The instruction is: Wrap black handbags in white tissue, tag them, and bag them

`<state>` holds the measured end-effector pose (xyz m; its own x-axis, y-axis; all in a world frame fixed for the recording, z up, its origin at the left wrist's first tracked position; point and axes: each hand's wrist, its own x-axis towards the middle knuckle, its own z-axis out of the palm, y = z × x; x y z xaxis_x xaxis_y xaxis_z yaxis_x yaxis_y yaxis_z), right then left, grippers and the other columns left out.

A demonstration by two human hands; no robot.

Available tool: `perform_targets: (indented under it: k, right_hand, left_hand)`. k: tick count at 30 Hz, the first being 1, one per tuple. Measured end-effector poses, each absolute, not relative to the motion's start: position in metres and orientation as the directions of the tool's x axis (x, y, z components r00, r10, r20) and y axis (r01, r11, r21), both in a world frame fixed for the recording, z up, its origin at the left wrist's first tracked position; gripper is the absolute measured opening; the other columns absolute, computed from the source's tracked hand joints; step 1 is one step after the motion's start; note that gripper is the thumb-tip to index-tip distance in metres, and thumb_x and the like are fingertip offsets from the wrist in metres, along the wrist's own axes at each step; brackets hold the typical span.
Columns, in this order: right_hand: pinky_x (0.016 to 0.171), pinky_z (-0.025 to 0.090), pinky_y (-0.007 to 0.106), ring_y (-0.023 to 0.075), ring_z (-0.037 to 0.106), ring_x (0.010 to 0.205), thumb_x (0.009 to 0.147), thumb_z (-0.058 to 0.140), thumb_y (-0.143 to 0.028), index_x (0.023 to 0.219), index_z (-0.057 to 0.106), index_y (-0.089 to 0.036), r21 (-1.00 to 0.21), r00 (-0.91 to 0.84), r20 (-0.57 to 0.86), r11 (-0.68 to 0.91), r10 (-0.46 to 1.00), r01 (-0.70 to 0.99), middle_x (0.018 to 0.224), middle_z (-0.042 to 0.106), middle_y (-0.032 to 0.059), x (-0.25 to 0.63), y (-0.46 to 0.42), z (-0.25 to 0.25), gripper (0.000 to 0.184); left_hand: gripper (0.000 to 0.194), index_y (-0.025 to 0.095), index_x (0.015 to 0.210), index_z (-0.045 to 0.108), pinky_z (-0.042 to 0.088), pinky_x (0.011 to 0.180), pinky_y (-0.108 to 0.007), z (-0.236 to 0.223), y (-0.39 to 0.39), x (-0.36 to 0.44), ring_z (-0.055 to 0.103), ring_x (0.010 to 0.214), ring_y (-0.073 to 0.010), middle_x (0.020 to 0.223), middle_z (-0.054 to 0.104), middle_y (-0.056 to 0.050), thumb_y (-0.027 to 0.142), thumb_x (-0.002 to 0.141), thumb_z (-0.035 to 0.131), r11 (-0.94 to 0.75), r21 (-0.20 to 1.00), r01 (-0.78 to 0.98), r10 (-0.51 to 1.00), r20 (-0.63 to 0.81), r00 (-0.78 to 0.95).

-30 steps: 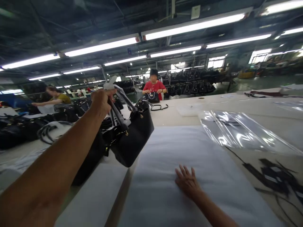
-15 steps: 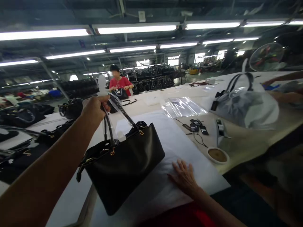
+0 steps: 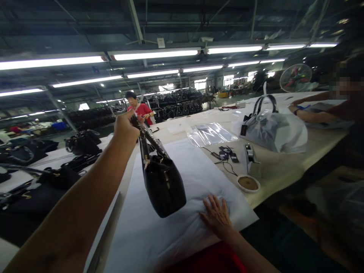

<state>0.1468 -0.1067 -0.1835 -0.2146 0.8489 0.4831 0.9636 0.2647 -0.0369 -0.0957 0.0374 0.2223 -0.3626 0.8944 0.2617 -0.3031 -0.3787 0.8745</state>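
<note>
My left hand [image 3: 127,127] is closed around the plastic-wrapped handles of a black handbag [image 3: 163,185]. The bag hangs from that raised hand with one narrow end turned toward me, over a large white sheet [image 3: 187,163] on the table. I cannot tell whether its base touches the sheet. To the right of the bag, my right hand [image 3: 216,216] lies flat on the sheet with its fingers spread, holding nothing.
Right of the sheet are black hang tags [image 3: 226,152], a tape dispenser [image 3: 251,159], a round white-rimmed dish [image 3: 248,183] and clear plastic bags [image 3: 212,133]. Beyond stands a plastic-covered handbag [image 3: 265,127] beside a co-worker's arms. More black handbags [image 3: 42,182] lie left. Another person [image 3: 145,110] works behind.
The handbag has turned from showing its broad side to showing its narrow end, still hanging from my left hand. My right hand stays flat on the sheet. The view has shifted somewhat.
</note>
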Motion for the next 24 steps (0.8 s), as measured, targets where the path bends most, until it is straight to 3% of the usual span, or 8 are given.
perform_targets:
  k: [3, 9, 17, 24]
  right_hand:
    - [0.104, 0.02, 0.061, 0.0338, 0.039, 0.126, 0.09, 0.045, -0.05, 0.128, 0.05, -0.02, -0.022, -0.215, 0.517, 0.264, 0.829, 0.964, 0.133, 0.048, 0.015, 0.147, -0.107, -0.185, 0.049]
    - [0.103, 0.021, 0.06, 0.0344, 0.037, 0.127, 0.091, 0.043, -0.05, 0.128, 0.05, -0.018, -0.016, -0.223, 0.555, 0.278, 0.802, 0.96, 0.134, 0.047, 0.0163, 0.148, -0.107, -0.186, 0.049]
    - [0.106, 0.017, 0.057, 0.0331, 0.038, 0.126, 0.09, 0.041, -0.054, 0.129, 0.05, -0.021, -0.001, -0.231, 0.551, 0.277, 0.802, 0.961, 0.133, 0.049, 0.0134, 0.15, -0.106, -0.187, 0.052]
    - [0.106, 0.016, 0.057, 0.0334, 0.036, 0.127, 0.09, 0.042, -0.053, 0.13, 0.048, -0.019, -0.006, -0.239, 0.539, 0.287, 0.808, 0.958, 0.134, 0.047, 0.015, 0.151, -0.107, -0.187, 0.053]
  left_hand:
    - [0.02, 0.015, 0.068, 0.047, 0.048, 0.062, -0.028, 0.219, 0.044, -0.073, 0.057, 0.064, -0.0139, 0.062, 0.055, -0.003, 0.022, 0.087, 0.045, -0.324, 0.853, -0.41, 0.922, 0.188, -0.338]
    - [0.015, 0.017, 0.069, 0.053, 0.048, 0.075, -0.026, 0.184, 0.062, -0.052, 0.061, 0.083, -0.0156, 0.075, 0.062, -0.006, 0.024, 0.082, 0.052, -0.288, 0.806, -0.518, 0.954, 0.194, -0.229]
    - [0.017, 0.018, 0.071, 0.056, 0.046, 0.079, -0.022, 0.154, 0.083, -0.055, 0.06, 0.084, -0.0129, 0.078, 0.063, -0.002, 0.027, 0.069, 0.071, -0.344, 0.775, -0.53, 0.937, 0.322, -0.137]
    - [0.017, 0.019, 0.069, 0.056, 0.047, 0.079, -0.023, 0.146, 0.093, -0.061, 0.061, 0.082, -0.0128, 0.08, 0.063, -0.001, 0.024, 0.067, 0.072, -0.426, 0.738, -0.524, 0.9, 0.407, -0.159]
